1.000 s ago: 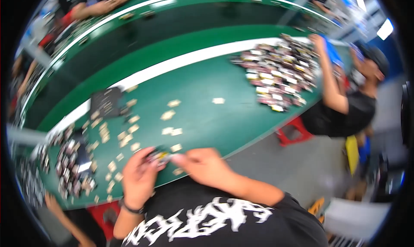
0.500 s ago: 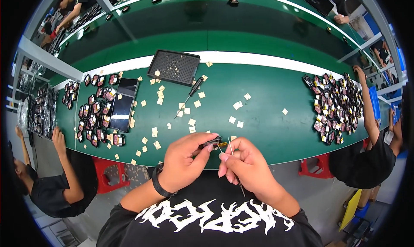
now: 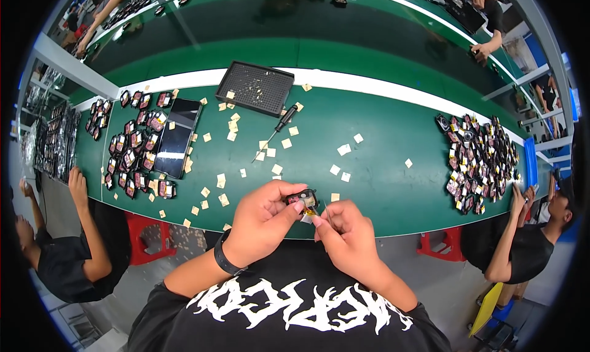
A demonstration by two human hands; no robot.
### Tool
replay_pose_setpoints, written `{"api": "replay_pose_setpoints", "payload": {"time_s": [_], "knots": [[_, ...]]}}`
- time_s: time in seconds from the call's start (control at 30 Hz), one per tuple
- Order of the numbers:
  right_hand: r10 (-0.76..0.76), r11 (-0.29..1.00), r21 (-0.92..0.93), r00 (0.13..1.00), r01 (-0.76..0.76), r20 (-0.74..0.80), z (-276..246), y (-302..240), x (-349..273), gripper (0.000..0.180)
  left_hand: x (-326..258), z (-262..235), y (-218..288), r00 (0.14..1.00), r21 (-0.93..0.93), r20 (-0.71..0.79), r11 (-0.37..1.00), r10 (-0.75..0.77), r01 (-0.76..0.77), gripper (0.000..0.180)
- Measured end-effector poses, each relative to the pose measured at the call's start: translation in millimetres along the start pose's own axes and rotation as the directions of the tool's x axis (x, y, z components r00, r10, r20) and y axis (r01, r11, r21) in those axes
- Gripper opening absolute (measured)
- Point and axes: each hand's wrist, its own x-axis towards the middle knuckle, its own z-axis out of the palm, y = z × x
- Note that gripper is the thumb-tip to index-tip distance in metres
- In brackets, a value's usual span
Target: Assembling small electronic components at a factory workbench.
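Close to the table's near edge, my left hand (image 3: 261, 220) is closed around a small black electronic module (image 3: 294, 198). Its inner side faces up, showing pink and pale parts, with a yellow strip (image 3: 309, 212) at the lower right. A pair of thin metal tweezers (image 3: 327, 212) is pinched in my right hand (image 3: 351, 236), tips beside the module near the yellow strip. My fingers partly cover both, so I cannot tell whether the tips grip anything. Pale square pieces (image 3: 277, 169) lie scattered around, beyond and left of my hands.
A screwdriver (image 3: 284, 119) lies below a black gridded tray (image 3: 255, 88) holding tiny bits. Left, a dark phone (image 3: 178, 138) lies beside similar modules (image 3: 129, 158); a bigger pile (image 3: 482, 161) sits right. Co-workers sit on both sides, near red stools (image 3: 147, 235).
The module has turned from nearly edge-on to inner side up, and its yellow strip now sits lower. The right-hand co-worker's arm has drawn back from beside the pile. The view has shifted slightly.
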Motion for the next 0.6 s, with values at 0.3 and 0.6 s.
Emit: {"api": "replay_pose_setpoints", "payload": {"time_s": [0.3, 0.6], "knots": [[-0.305, 0.952, -0.064, 0.949, 0.301, -0.076, -9.2, 15.1, -1.7, 0.026, -1.5, -1.6, -2.5, 0.997, -0.104, 0.023, 0.992, -0.074, 0.076, 0.031], [-0.092, 0.99, 0.087, 0.979, 0.109, -0.18, -0.8, 13.3, 5.4, 0.031, -3.3, 6.5, -5.3, 1.0, -0.015, -0.008, 0.999, -0.028, 0.028, 0.024]]}}
